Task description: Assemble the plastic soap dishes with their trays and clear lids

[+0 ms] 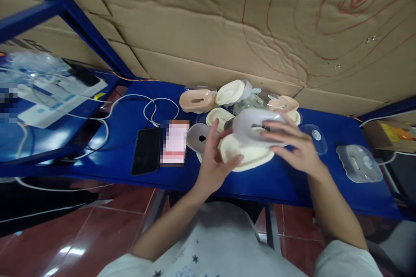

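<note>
Left hand point(214, 162) grips cream dish point(248, 156); right hand point(300, 147) grips grey tray point(245, 123), contact between pieces unclear. Risk: tray slips if that light-looking hold loosens.

The dish point(255, 156) and translucent shell point(242, 124) look smooth plastic (the cardboard point(195, 30), matt, creased).

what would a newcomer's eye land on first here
Probably the left hand holding a cream piece and the right hand gripping a translucent grey piece, mid-view over the blue table. Next, the red-lined cardboard filling the top. Then the black phone lying on the table, left of the hands.
</note>
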`<state>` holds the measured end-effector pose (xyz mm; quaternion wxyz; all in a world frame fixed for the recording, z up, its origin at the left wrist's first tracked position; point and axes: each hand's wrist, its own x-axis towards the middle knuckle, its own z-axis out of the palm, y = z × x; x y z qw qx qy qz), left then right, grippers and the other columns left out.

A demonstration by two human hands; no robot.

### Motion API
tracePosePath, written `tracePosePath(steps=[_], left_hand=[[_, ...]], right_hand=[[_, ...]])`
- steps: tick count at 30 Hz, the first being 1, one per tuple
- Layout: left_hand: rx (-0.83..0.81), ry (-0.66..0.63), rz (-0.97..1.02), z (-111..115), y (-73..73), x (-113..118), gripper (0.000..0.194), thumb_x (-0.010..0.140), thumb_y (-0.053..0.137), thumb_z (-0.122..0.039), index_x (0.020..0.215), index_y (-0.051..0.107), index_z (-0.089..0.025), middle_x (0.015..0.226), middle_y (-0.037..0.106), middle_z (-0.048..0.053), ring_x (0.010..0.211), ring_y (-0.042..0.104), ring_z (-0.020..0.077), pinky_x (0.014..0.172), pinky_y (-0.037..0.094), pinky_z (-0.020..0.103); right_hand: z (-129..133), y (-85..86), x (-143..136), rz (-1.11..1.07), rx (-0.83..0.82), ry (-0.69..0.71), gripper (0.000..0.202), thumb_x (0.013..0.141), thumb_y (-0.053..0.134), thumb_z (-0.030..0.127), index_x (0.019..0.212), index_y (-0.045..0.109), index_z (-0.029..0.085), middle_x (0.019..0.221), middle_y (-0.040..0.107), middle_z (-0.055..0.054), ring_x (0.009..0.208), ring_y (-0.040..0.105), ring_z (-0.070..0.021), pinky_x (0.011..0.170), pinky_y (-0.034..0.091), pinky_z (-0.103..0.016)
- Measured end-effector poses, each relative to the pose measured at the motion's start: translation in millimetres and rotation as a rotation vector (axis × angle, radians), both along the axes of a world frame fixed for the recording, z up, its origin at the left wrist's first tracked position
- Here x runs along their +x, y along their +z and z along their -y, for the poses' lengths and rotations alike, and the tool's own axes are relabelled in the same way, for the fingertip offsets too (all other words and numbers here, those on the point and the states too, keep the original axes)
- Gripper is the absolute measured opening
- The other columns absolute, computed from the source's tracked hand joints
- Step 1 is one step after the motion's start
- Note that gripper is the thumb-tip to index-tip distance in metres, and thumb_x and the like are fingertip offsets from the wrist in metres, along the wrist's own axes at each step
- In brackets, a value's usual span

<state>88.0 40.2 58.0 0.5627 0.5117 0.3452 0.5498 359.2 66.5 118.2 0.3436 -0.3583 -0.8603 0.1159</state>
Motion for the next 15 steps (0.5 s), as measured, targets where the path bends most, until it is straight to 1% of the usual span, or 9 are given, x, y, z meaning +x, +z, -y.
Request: tracePosePath(steps=[2, 3, 4, 5, 7, 10, 11, 13, 15], left_hand=[[0.079, 0.155, -0.15, -12, 1.6, -14, 0.074, 0.094, 0.082, -0.043, 0.158, 0.046, -0.034, 0.151, 0.061, 0.01, 0.137, 0.063, 0.0305, 0.114, 0.055, 0.05], [0.112, 0.239, -0.24, -20, 2.2, -22, 0.058, 0.097, 0.079, -0.044, 0.149, 0.057, -0.03, 0.149, 0.062, 0.01, 0.137, 0.063, 0.0308, 0.116, 0.053, 0.05], [0.145, 0.306, -0.322, -29, 2.5, -31, 0.049, 0.098, 0.076, -0.044, 0.142, 0.063, -0.027, 0.147, 0.063, 0.011, 0.138, 0.062, 0.0314, 0.118, 0.051, 0.051], [0.177, 0.343, -0.382, -39, 2.4, -38, 0.046, 0.099, 0.075, -0.045, 0.139, 0.064, -0.026, 0.146, 0.064, 0.011, 0.138, 0.061, 0.0319, 0.119, 0.049, 0.052], [0.245, 0.324, -0.478, -59, 0.6, -50, 0.049, 0.1, 0.072, -0.046, 0.143, 0.061, -0.026, 0.148, 0.063, 0.012, 0.141, 0.059, 0.0326, 0.121, 0.047, 0.053], [0.339, 0.219, -0.642, -83, -4.9, -56, 0.056, 0.103, 0.067, -0.048, 0.152, 0.053, -0.024, 0.154, 0.058, 0.014, 0.147, 0.054, 0.033, 0.124, 0.044, 0.055], [0.36, 0.2, -0.701, -88, -6.7, -56, 0.056, 0.104, 0.064, -0.048, 0.154, 0.051, -0.024, 0.155, 0.057, 0.015, 0.149, 0.052, 0.0329, 0.125, 0.042, 0.055], [0.393, 0.199, -0.804, -92, -9.0, -52, 0.055, 0.108, 0.057, -0.048, 0.156, 0.048, -0.023, 0.159, 0.052, 0.018, 0.154, 0.046, 0.0332, 0.127, 0.039, 0.057], [0.424, 0.233, -0.869, -87, -8.6, -48, 0.052, 0.111, 0.051, -0.046, 0.157, 0.047, -0.022, 0.165, 0.042, 0.02, 0.16, 0.037, 0.0342, 0.128, 0.037, 0.058]], right_hand=[[-20, -3.1, 24, -0.01, 0.1, -0.182, 0.039, 0.101, 0.072, 0.032, 0.139, 0.073, 0.039, 0.142, 0.073, -0.002, 0.138, 0.065, -0.0295, 0.132, 0.03, -0.067], [-32, -6.1, 38, -0.009, 0.139, -0.265, 0.035, 0.101, 0.072, 0.033, 0.136, 0.075, 0.037, 0.139, 0.074, -0.003, 0.134, 0.067, -0.0286, 0.132, 0.032, -0.066], [-44, -10.2, 50, -0.008, 0.164, -0.33, 0.032, 0.102, 0.072, 0.035, 0.133, 0.076, 0.035, 0.135, 0.076, -0.005, 0.131, 0.069, -0.028, 0.13, 0.035, -0.065], [-57, -15.2, 61, -0.008, 0.173, -0.376, 0.029, 0.102, 0.071, 0.037, 0.13, 0.078, 0.032, 0.133, 0.077, -0.006, 0.13, 0.069, -0.0277, 0.128, 0.038, -0.064], [-78, -26.3, 77, -0.017, 0.156, -0.412, 0.028, 0.104, 0.069, 0.042, 0.125, 0.08, 0.028, 0.132, 0.077, -0.009, 0.131, 0.068, -0.0277, 0.125, 0.043, -0.061], [-99, -39.4, 88, 0.003, 0.089, -0.407, 0.036, 0.106, 0.062, 0.051, 0.125, 0.079, 0.025, 0.143, 0.071, -0.012, 0.141, 0.062, -0.0284, 0.127, 0.04, -0.06], [-101, -41.2, 91, 0.026, 0.071, -0.424, 0.042, 0.107, 0.06, 0.054, 0.13, 0.077, 0.023, 0.15, 0.066, -0.013, 0.146, 0.058, -0.0286, 0.128, 0.038, -0.058], [-98, -41.2, 98, 0.093, 0.045, -0.496, 0.056, 0.108, 0.054, 0.057, 0.142, 0.069, 0.015, 0.159, 0.057, -0.02, 0.153, 0.05, -0.0287, 0.127, 0.036, -0.053], [-82, -39.5, 112, 0.184, 0.049, -0.598, 0.065, 0.11, 0.05, 0.057, 0.149, 0.063, 0.007, 0.16, 0.053, -0.027, 0.154, 0.047, -0.0291, 0.123, 0.037, -0.048]])
